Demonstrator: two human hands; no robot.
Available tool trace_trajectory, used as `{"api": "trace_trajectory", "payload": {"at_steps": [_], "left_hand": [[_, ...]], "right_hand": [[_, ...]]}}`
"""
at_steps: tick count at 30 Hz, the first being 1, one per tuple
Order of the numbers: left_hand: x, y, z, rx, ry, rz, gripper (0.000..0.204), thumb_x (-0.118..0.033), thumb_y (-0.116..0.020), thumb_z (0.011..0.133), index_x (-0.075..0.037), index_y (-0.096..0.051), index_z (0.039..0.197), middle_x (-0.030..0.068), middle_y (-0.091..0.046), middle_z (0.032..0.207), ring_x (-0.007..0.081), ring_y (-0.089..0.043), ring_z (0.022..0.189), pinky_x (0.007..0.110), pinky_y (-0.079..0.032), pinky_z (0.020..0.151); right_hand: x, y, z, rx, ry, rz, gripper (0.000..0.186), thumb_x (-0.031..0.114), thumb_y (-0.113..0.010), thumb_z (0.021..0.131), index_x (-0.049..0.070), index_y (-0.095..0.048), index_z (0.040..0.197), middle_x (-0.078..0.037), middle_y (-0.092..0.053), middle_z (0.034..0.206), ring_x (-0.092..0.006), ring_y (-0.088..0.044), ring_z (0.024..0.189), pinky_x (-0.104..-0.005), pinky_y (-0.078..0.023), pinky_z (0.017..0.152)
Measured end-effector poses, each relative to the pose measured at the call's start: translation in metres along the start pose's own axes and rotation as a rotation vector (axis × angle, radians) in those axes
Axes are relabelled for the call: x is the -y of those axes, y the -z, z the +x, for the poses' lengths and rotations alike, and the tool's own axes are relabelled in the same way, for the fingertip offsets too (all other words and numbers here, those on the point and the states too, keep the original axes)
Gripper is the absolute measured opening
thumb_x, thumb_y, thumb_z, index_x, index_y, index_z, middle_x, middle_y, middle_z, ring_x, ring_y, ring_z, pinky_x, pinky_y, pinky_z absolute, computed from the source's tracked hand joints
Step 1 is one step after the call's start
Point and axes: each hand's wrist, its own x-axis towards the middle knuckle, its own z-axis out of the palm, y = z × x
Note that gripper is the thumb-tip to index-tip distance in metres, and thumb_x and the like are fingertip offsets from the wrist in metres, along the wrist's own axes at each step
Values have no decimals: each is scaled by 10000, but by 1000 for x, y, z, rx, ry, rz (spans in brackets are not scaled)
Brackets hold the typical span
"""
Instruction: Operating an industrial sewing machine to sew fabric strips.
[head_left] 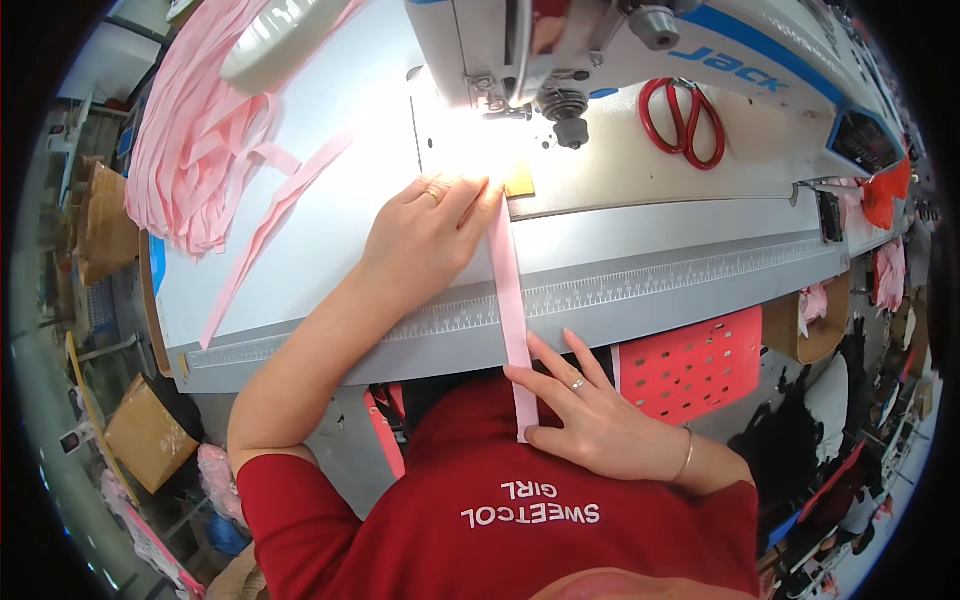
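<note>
A narrow pink fabric strip [508,270] runs from the sewing machine [640,60] down over the table's front edge toward my body. Close to the brightly lit needle area, my left hand [435,215] pinches the strip's upper part, fingertips pressed together. Glare hides the strip's far end. At the table's front edge, my right hand [595,415] has its index finger across the strip and its thumb by the lower end. Its other fingers are spread. Beside the left fingertips is a small yellow piece [520,180] on the machine bed.
A large bundle of pink strips [190,130] lies at the left, with a loose strip [270,225] trailing from it. Red-handled scissors [683,125] rest on the machine bed. A printed ruler [640,285] follows the table's front. A perforated coral seat [690,370] is below.
</note>
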Motion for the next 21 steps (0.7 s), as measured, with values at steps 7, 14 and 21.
{"api": "trace_trajectory", "payload": {"at_steps": [7,14,21], "left_hand": [[4,-2,-1,88,79,-72,405,-73,-670,750,-38,-680,1153,71,-656,1075,204,-655,855,321,-541,757],[9,-1,-1,100,106,-164,377,-63,-667,755,-64,-690,1132,67,-666,1092,220,-660,871,325,-544,753],[14,-6,1,32,101,-207,298,-84,-660,759,-91,-689,1056,42,-672,1040,210,-662,819,322,-534,715]], "right_hand": [[-11,-1,13,-91,-35,-20,96,126,-697,786,44,-649,798,-229,-484,1369,-460,-350,1399,-670,-248,1125],[-11,-3,17,-166,-40,-124,95,92,-685,734,30,-614,743,-232,-536,1289,-457,-457,1315,-658,-309,1099],[-10,-2,15,-155,2,-199,134,72,-670,723,-21,-576,701,-304,-538,1250,-476,-501,1268,-601,-395,1073]]}}
